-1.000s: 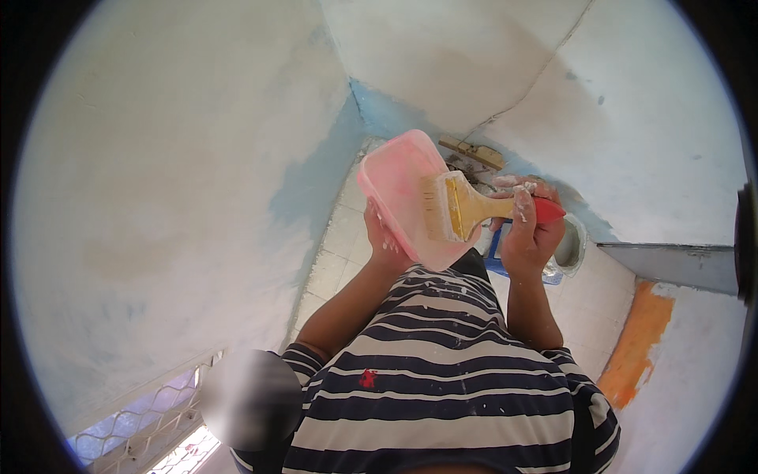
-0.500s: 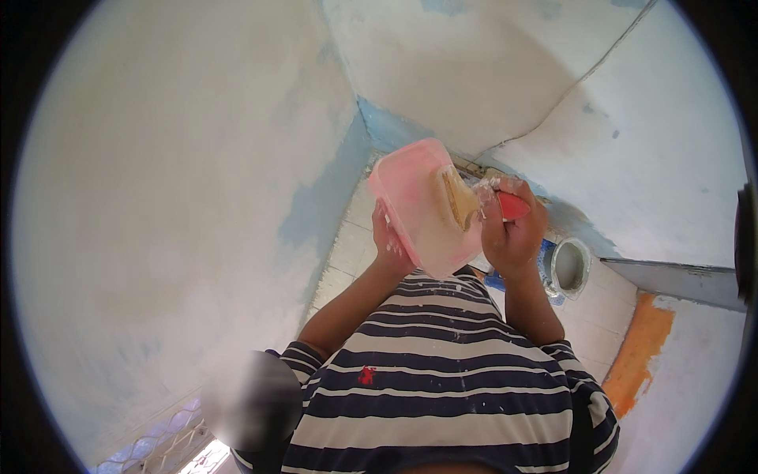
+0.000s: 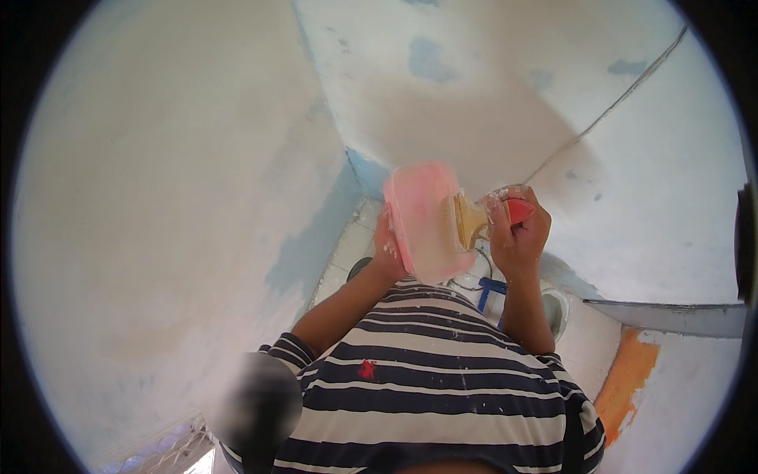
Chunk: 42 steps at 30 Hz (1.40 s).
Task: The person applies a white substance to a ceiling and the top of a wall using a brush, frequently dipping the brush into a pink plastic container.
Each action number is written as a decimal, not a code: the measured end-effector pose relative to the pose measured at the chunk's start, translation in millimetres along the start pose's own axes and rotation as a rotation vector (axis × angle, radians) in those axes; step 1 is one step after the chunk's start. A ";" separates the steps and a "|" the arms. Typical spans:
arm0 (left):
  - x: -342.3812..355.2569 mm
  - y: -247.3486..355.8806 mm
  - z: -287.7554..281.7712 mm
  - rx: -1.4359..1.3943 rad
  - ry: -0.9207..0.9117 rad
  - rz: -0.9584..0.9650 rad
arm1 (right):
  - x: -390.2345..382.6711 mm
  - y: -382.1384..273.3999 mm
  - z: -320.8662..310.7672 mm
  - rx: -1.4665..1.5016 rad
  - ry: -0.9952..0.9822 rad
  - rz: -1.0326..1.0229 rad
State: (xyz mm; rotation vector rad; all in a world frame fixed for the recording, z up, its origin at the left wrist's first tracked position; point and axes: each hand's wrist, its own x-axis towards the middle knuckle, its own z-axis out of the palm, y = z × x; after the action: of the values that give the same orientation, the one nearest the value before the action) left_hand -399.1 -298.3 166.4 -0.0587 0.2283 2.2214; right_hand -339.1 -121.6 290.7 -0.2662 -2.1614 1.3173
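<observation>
1. The wide paintbrush (image 3: 472,224) sits at the right side of the pink container (image 3: 417,197), its pale bristles over the container's inside; I cannot quite tell whether they touch the surface.
2. My right hand (image 3: 521,237) is closed round the brush handle, whose red end shows by my knuckles; white smears mark my fingers.
3. My left hand (image 3: 388,250) grips the container by its left side, holding it tilted in front of my chest.
4. Below them is my striped shirt (image 3: 442,359), flecked with white and bearing one red spot.
5. Beyond my right forearm, a bucket (image 3: 561,314) stands partly hidden on the pale tiled floor (image 3: 586,332), near a blue object (image 3: 491,291).
6. Farther out, patchy whitish walls (image 3: 158,197) meet at a corner with bluish areas.
</observation>
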 end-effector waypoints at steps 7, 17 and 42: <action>41.3 20.1 12.9 0.183 -0.045 0.014 | 18.4 -1.9 -3.5 -0.089 0.052 -0.097; 40.2 21.3 40.0 0.190 -0.101 -0.101 | 8.2 -22.6 -14.7 -0.088 0.109 -0.162; 22.6 -50.5 51.4 0.265 -0.041 -0.065 | -36.7 -0.6 -63.4 -0.005 0.110 -0.029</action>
State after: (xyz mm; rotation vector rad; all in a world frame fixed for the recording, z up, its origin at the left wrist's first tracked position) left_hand -371.3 -240.9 206.8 0.1218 0.4889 2.1073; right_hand -272.8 -91.2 298.7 -0.3011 -2.0690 1.2517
